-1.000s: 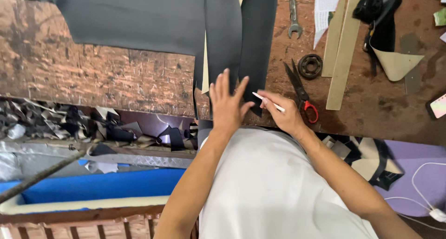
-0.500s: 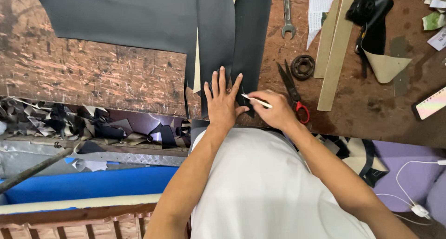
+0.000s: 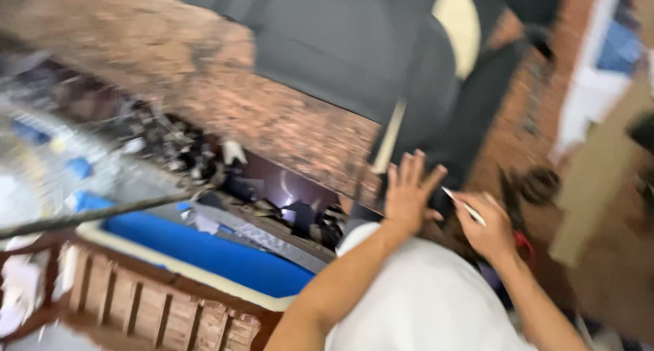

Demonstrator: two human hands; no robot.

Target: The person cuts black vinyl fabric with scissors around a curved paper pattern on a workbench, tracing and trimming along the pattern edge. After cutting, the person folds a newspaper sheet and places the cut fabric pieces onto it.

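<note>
We work at a worn brown table, with a large dark sheet of leather-like material spread across its far part and a narrower dark strip running from it toward us. Our left hand lies flat on the near end of that strip, fingers spread wide and empty, pinning it down. Our right hand sits just beside it, closed around a thin white marking pen whose tip points at the strip near the left thumb.

To mark well, we judge that the left palm should press firmly so the strip cannot creep, while the pen runs in one steady stroke close to the holding fingers. The red-handled scissors show only partly, beside the right wrist.

Against the picture half a second ago, our head has swung: the view is tilted and blurred, the table runs diagonally, and the wrench has gone from sight. Both hands keep their places on the strip.
</note>
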